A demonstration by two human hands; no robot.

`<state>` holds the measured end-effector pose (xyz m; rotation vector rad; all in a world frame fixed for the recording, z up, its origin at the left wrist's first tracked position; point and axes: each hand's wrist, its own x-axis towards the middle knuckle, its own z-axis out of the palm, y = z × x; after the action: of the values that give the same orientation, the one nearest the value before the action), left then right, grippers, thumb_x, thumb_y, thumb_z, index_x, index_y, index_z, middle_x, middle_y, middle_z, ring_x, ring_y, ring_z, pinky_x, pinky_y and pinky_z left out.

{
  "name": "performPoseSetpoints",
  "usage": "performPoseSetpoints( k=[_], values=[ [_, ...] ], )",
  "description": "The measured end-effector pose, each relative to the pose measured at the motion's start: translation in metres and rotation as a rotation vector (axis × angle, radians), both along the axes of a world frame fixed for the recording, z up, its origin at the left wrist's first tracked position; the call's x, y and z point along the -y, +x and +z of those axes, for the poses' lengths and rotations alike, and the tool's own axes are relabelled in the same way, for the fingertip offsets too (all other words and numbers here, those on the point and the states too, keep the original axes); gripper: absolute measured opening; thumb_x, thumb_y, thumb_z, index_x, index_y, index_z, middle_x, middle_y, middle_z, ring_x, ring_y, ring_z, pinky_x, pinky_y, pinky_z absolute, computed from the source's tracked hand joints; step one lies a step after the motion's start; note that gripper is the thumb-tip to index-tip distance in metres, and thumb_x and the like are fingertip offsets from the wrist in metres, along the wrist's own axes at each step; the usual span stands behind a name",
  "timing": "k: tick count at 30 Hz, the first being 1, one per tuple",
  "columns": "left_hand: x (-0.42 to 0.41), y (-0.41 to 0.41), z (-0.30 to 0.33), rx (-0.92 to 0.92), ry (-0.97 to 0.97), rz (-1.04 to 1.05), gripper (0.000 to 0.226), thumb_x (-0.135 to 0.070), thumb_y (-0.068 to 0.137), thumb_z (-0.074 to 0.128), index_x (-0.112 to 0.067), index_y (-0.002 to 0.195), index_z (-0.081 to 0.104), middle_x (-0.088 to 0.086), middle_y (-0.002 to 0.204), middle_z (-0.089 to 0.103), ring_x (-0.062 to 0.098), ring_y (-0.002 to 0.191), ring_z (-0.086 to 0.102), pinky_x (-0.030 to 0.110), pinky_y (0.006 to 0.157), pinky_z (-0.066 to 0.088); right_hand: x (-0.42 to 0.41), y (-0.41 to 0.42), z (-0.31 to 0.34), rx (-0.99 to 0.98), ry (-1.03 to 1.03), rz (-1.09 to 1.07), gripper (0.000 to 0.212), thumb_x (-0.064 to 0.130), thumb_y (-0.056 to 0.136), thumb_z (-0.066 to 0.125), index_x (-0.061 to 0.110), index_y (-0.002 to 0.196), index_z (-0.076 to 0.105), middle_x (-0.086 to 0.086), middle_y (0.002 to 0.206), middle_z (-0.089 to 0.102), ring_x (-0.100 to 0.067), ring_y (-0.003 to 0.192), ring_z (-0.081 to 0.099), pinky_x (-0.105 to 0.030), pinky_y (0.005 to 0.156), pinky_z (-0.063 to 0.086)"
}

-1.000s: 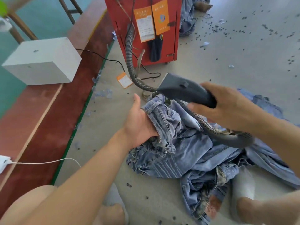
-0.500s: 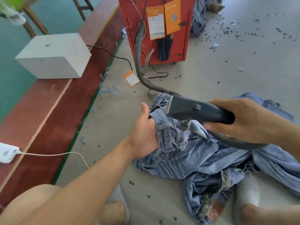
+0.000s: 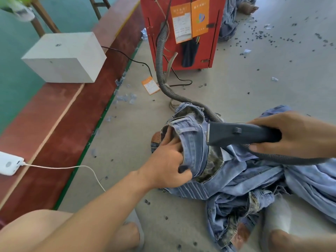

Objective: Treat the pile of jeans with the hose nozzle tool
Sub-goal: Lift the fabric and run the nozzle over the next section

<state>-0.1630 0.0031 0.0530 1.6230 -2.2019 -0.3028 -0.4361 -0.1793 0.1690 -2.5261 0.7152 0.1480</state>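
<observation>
I saw the jeans [image 3: 241,175] heaped on the floor [image 3: 272,84] just in front of the red cabinet [image 3: 156,20]. My left hand [image 3: 168,163] gripped a bunched waistband at the pile's near-left edge, fingers curled into the denim. My right hand [image 3: 298,135] wrapped around the dark nozzle [image 3: 236,134], whose flat mouth sat against that raised fold. The ribbed hose [image 3: 161,70] ran from the cabinet across the floor and over the pile to the nozzle.
</observation>
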Motion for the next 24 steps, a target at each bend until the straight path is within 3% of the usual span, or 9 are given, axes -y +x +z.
performPoseSetpoints(
  k=[2,8,12,14,17,19,20,22,24],
  values=[
    [-0.004,-0.004,0.000,0.177,-0.038,-0.075,0.037,-0.031,0.080,0.063,-0.017,0.111,0.078,0.005,0.144,0.062,0.031,0.159,0.015,0.065,0.124,0.005,-0.003,0.008,-0.005,-0.005,0.012,0.026,0.032,0.066,0.086,0.060,0.050,0.113,0.066,0.014,0.075,0.070,-0.006,0.063,0.066,-0.027,0.060,0.051],
    [-0.004,-0.005,0.004,0.321,-0.048,-0.117,0.023,-0.030,0.078,0.062,-0.012,0.085,0.075,0.010,0.119,0.072,0.035,0.150,0.035,0.066,0.124,0.009,-0.020,0.030,-0.014,0.132,0.033,0.048,0.018,0.056,0.088,0.065,0.047,0.103,0.064,0.021,0.077,0.069,-0.002,0.063,0.065,-0.016,0.067,0.049],
    [-0.004,-0.003,0.007,0.370,0.003,-0.099,0.041,-0.030,0.090,0.056,-0.013,0.123,0.072,0.008,0.142,0.062,0.032,0.154,0.029,0.059,0.126,0.011,-0.009,0.027,-0.009,0.221,0.035,-0.127,0.011,0.063,0.084,0.066,0.058,0.092,0.059,0.022,0.069,0.067,0.000,0.054,0.062,-0.016,0.055,0.048],
    [-0.001,-0.005,0.015,0.021,0.219,0.065,0.036,-0.025,0.099,0.053,-0.015,0.130,0.068,0.005,0.138,0.064,0.028,0.141,0.046,0.051,0.120,0.032,-0.001,0.025,-0.009,0.241,0.014,-0.203,0.009,0.059,0.085,0.065,0.058,0.088,0.057,0.017,0.064,0.066,-0.004,0.050,0.060,-0.023,0.048,0.044],
    [0.010,-0.001,0.035,-1.048,0.655,0.572,0.030,-0.025,0.109,0.043,-0.015,0.124,0.066,0.011,0.117,0.071,0.036,0.111,0.067,0.057,0.095,0.057,0.003,0.019,-0.009,0.255,-0.010,-0.264,0.015,0.058,0.085,0.065,0.046,0.091,0.058,0.012,0.063,0.068,-0.006,0.046,0.060,-0.029,0.047,0.042],
    [0.021,0.023,0.033,-1.525,0.647,0.641,0.046,-0.035,0.109,0.039,-0.004,0.138,0.059,0.026,0.128,0.066,0.045,0.114,0.067,0.064,0.098,0.054,0.001,0.018,-0.007,0.260,-0.013,-0.262,0.011,0.052,0.088,0.068,0.049,0.091,0.058,0.015,0.067,0.067,-0.005,0.051,0.060,-0.026,0.047,0.041],
    [0.026,0.037,0.035,-1.709,0.568,0.608,0.057,-0.042,0.106,0.043,0.000,0.142,0.055,0.027,0.128,0.066,0.042,0.112,0.069,0.059,0.098,0.056,0.000,0.019,-0.006,0.267,-0.012,-0.252,0.012,0.050,0.089,0.069,0.055,0.090,0.058,0.019,0.069,0.067,-0.002,0.055,0.061,-0.026,0.048,0.041],
    [0.036,0.055,0.037,-1.976,0.475,0.498,0.073,-0.056,0.096,0.053,0.000,0.143,0.056,0.021,0.130,0.068,0.030,0.111,0.072,0.043,0.093,0.061,-0.002,0.020,-0.004,0.289,-0.026,-0.240,0.020,0.051,0.088,0.068,0.065,0.089,0.054,0.027,0.074,0.065,0.003,0.062,0.061,-0.028,0.053,0.040],
    [0.042,0.043,0.025,-1.767,0.539,0.614,0.063,-0.057,0.093,0.061,-0.011,0.135,0.063,0.011,0.130,0.070,0.023,0.113,0.071,0.038,0.096,0.058,-0.003,0.019,-0.005,0.315,-0.019,-0.251,0.015,0.052,0.087,0.067,0.059,0.094,0.057,0.026,0.077,0.064,0.003,0.065,0.061,-0.029,0.056,0.039]
  ],
)
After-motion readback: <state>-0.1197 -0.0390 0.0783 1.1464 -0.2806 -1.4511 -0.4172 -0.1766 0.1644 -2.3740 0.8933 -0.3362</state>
